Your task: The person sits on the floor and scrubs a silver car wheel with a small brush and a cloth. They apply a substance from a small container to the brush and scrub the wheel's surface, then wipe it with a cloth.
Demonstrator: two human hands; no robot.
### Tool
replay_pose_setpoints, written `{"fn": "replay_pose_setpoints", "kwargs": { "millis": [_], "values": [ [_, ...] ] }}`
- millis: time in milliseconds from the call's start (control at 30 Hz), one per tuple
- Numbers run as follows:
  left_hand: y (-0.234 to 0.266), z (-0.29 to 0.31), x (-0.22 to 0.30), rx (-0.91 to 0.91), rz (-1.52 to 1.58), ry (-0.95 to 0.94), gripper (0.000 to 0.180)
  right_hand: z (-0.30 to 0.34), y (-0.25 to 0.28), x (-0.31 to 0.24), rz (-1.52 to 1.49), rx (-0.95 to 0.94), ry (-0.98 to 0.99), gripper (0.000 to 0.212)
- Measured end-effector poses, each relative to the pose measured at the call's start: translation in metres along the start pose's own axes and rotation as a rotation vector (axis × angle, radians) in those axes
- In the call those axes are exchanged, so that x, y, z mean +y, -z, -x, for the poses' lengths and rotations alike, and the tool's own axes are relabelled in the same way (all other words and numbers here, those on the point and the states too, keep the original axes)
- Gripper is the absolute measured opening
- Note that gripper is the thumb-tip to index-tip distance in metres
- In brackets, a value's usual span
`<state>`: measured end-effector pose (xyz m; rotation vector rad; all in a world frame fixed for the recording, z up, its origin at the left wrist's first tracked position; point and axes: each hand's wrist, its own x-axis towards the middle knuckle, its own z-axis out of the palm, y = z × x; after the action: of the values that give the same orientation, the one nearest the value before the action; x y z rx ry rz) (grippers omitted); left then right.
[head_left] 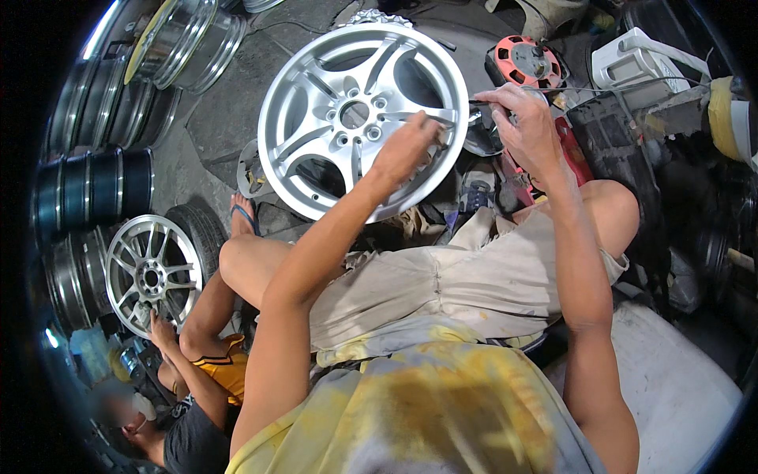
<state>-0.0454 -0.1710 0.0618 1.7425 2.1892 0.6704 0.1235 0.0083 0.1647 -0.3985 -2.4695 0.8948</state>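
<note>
A silver alloy wheel (288,162) with broad split spokes and a ring of bolt holes lies face up in front of me. My left hand (407,150) is over its right side, fingers curled down near a spoke and the inner rim. Whatever lies under those fingertips, if anything, is hidden. Just off the wheel's right edge is my right hand (527,130), raised, its thumb and fingers brought together around a small dark thin piece (480,102) whose kind I cannot make out. Below that hand, a dark shiny round object (482,134) is partly covered.
An orange round-faced device (521,62) stands beyond my right hand, beside a white plastic stool (636,63). Wheel rims (95,189) are stacked at the left. There a person in a dark shirt (197,442) handles another spoked wheel (126,276). A cable (616,85) crosses the right.
</note>
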Motion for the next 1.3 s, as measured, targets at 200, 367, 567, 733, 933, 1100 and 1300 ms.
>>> {"fn": "replay_pose_setpoints", "kwargs": {
  "millis": [200,367,567,733,933,1100,1300],
  "values": [
    [0.035,0.042,-0.059,0.085,-0.013,0.291,0.017,0.005,-0.003,0.005,0.009,-0.004,0.050,0.023],
    [0.008,0.033,-0.054,0.127,-0.185,0.313,0.023,0.001,-0.007,-0.001,-0.017,-0.026,0.030,0.022],
    [-0.031,-0.001,0.036,0.382,0.275,0.201,0.021,-0.004,-0.007,-0.005,0.019,-0.037,0.043,0.022],
    [-0.048,-0.059,0.038,0.335,0.285,0.323,0.022,-0.002,-0.007,-0.001,0.033,-0.036,0.017,0.023],
    [-0.063,-0.048,0.041,0.491,0.295,0.062,0.022,-0.004,-0.006,0.008,0.006,-0.025,0.008,0.023],
    [-0.005,0.071,0.063,-0.100,-0.110,-0.221,0.047,-0.006,-0.001,0.002,0.016,-0.016,-0.043,0.023],
    [0.024,0.067,0.043,-0.352,-0.215,-0.374,0.047,-0.011,0.014,-0.010,0.033,0.019,-0.088,0.023]
  ]
}}
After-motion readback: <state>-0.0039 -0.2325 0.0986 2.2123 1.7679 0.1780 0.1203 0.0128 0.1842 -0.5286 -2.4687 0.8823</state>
